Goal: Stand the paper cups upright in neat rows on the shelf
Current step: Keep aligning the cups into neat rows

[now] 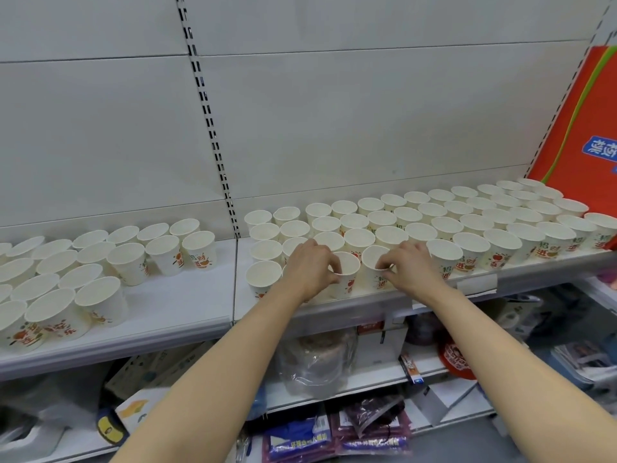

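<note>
paper cups (444,255): white, red-orange print | shelf (187,305): pale grey | box (581,128): red, green stripe, blue label

bright, even, diffuse overhead light | soft faint shadows beneath cups (444,253) | no hard glare | strong wide-angle bowing at edges | mild softness throughout | lower shelf (367,389) dimmer, blurrier

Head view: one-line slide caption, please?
Both hands pinch rims of two front-row white paper cups on the shelf.
</note>
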